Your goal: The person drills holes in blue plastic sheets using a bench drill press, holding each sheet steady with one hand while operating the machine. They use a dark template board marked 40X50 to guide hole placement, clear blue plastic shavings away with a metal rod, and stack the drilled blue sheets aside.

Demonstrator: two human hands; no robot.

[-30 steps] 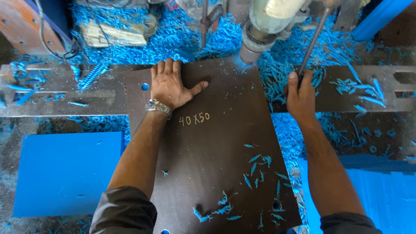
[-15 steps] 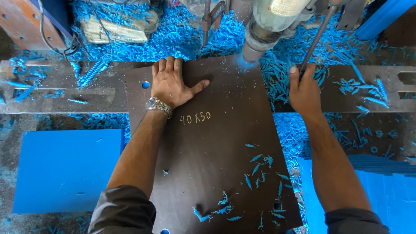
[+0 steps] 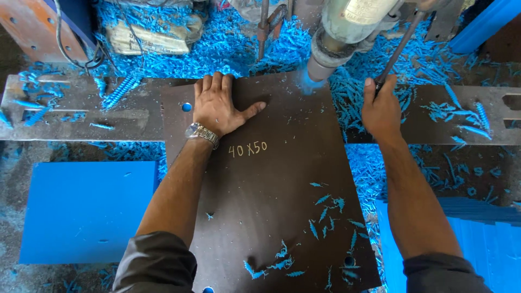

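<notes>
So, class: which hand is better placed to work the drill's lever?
Right. The right hand already grips the lever, while the left hand lies flat on the dark board.

Two bare forearms, dark grey sleeves point(image 3: 154, 263) pushed up near elbows. Silver metal-link wristwatch point(image 3: 202, 133) on left wrist, just behind left hand point(image 3: 220, 106). Right hand point(image 3: 381, 108) bare, no rings visible.

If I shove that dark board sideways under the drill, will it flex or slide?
The dark board lies flat and straight-edged, so it is probably stiff. Loose blue shavings on and around it may let it slide easily. The left hand pressed flat suggests it needs steadying.
</notes>
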